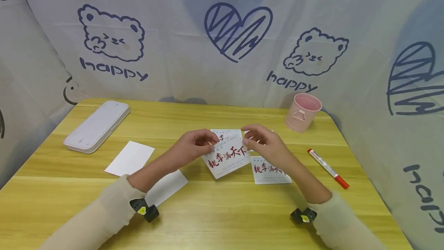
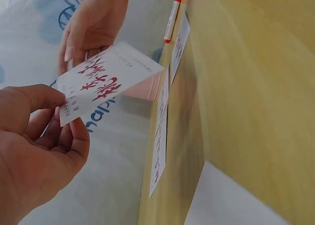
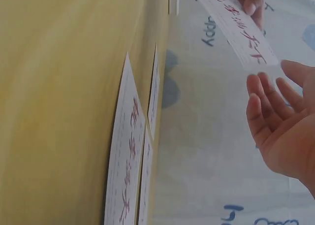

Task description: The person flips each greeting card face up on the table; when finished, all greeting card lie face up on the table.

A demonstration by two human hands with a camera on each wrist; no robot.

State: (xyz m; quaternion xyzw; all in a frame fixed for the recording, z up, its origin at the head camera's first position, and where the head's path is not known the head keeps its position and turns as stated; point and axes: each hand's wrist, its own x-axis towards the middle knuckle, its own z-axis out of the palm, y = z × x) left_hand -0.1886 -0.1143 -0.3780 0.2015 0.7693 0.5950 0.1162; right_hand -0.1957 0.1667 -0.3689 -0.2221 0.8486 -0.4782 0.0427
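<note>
Up off the table, a white card [image 1: 229, 159] with red Chinese characters is tilted between the two hands. My left hand [image 1: 194, 146] pinches its upper left corner between thumb and fingers, as the left wrist view [image 2: 42, 141] also shows. My right hand [image 1: 268, 144] is at the card's right corner. In the right wrist view its fingers [image 3: 268, 99] are loosely bent and spread from the thumb, with no grip on the card. Similar printed cards lie on the table beneath: one behind the held card [image 1: 225, 131], one partly hidden by the right hand, and one nearer [image 1: 265, 173].
Two blank white cards [image 1: 130, 158] lie at the left, one partly under the left forearm. A white flat case [image 1: 98, 124] sits at back left. A pink bucket [image 1: 300, 117] stands at back right, with a red-capped marker [image 1: 327, 168] nearer on the right.
</note>
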